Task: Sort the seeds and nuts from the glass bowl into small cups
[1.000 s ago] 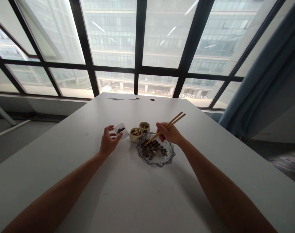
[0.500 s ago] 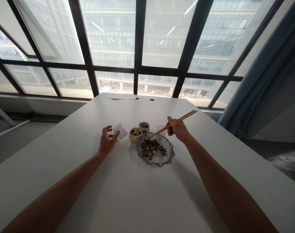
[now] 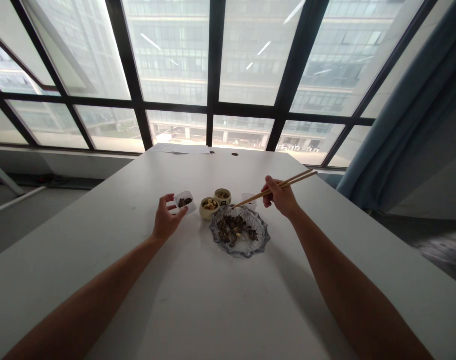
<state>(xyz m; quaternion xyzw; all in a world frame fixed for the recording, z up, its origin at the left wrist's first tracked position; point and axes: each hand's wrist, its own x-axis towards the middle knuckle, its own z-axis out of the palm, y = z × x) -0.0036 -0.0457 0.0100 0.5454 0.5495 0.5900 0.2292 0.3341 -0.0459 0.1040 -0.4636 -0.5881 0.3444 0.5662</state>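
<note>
My left hand (image 3: 167, 216) grips a small translucent plastic box (image 3: 190, 207) between thumb and fingers; dark seeds (image 3: 184, 202) lie inside it. In my right hand (image 3: 280, 196) is a pair of wooden chopsticks (image 3: 276, 188), their tips over the far rim of a scalloped glass dish (image 3: 263, 245). Dark striped seeds, apparently sunflower seeds (image 3: 231, 227), are heaped in that dish, with a pale nut-like piece among them. Two small cream cups stand just behind: the nearer cup (image 3: 206, 214) holds pale nuts, the farther cup (image 3: 223, 201) small pieces I cannot make out.
Another translucent container (image 3: 248, 199) sits behind the dish, partly behind the chopsticks. White sheets of paper (image 3: 180, 148) lie at the far left end of the white table (image 3: 212, 305). A blue curtain (image 3: 404, 110) hangs at the right, and windows stand beyond the table.
The box in my left hand has tipped so its seeds now show. My right hand has moved slightly right and up, drawing the chopstick tips from the seeds toward the dish's far rim.
</note>
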